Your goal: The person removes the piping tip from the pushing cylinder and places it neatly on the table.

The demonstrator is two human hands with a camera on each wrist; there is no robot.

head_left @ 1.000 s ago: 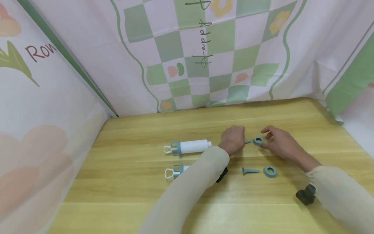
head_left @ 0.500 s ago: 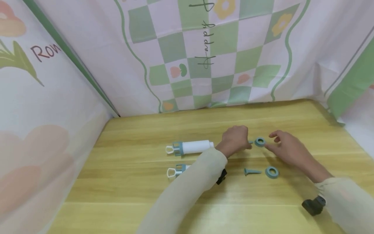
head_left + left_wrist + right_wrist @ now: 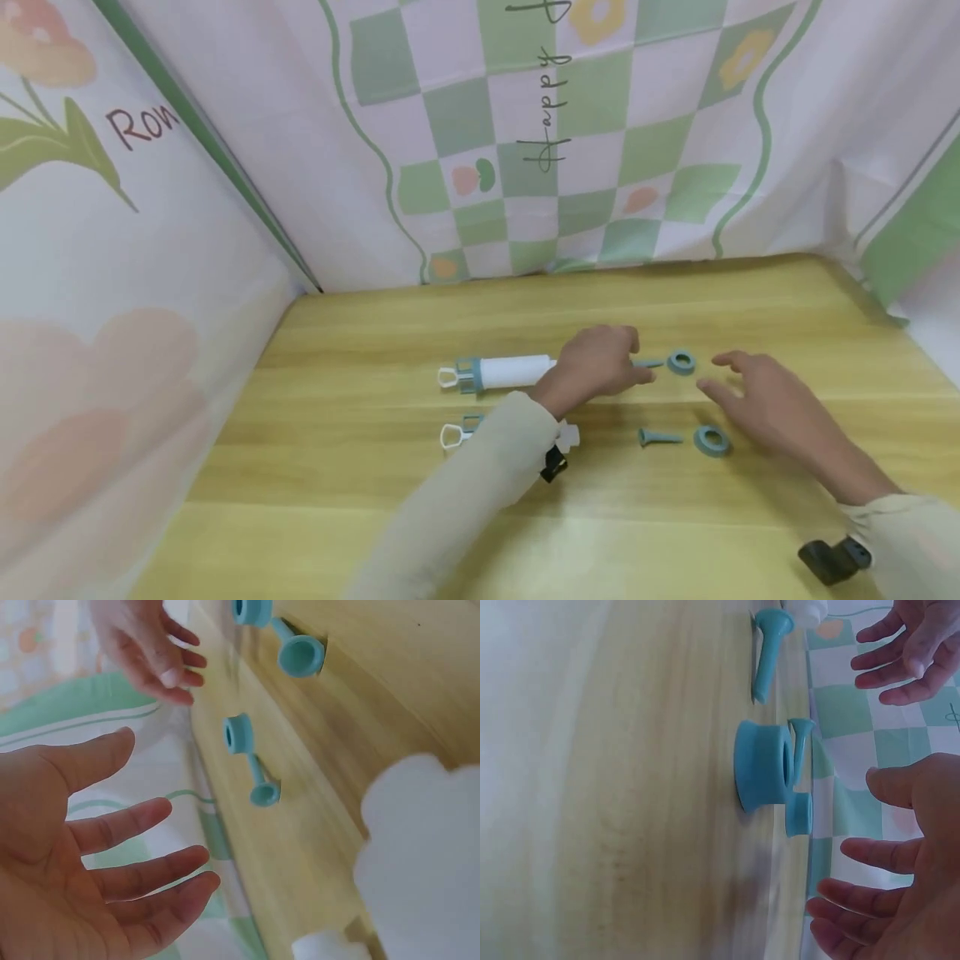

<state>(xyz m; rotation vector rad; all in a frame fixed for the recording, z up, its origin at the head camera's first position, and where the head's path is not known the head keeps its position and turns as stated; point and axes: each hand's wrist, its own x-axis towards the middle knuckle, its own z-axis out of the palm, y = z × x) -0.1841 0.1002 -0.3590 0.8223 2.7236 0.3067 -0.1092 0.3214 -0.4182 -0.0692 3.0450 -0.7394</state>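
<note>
My left hand (image 3: pixel 596 362) hovers over the table with fingers apart and nothing in them. Just past its fingertips lies a teal funnel-shaped nozzle (image 3: pixel 651 363), in line with a teal ring cap (image 3: pixel 681 362). My right hand (image 3: pixel 780 408), also empty and relaxed, is to the right of that cap, apart from it. Closer to me lie a second nozzle (image 3: pixel 662 437) and a second ring cap (image 3: pixel 712 441). In the left wrist view, the left fingers (image 3: pixel 150 877) are spread, with both nozzle-and-cap pairs beyond. The right wrist view shows the right fingers (image 3: pixel 870 900) loosely extended.
On the left lies a white syringe-like tube (image 3: pixel 513 372) with a teal collar and white pull handle. A similar tube (image 3: pixel 568 437) lies nearer, mostly hidden by my left sleeve (image 3: pixel 465 475). A patterned cloth (image 3: pixel 525 200) hangs along the wooden table's (image 3: pixel 337 433) back edge.
My right hand has drawn away rightward from the far ring cap. The left hand has loosened and eased back left, showing more of the far nozzle. The head view has shifted slightly.
</note>
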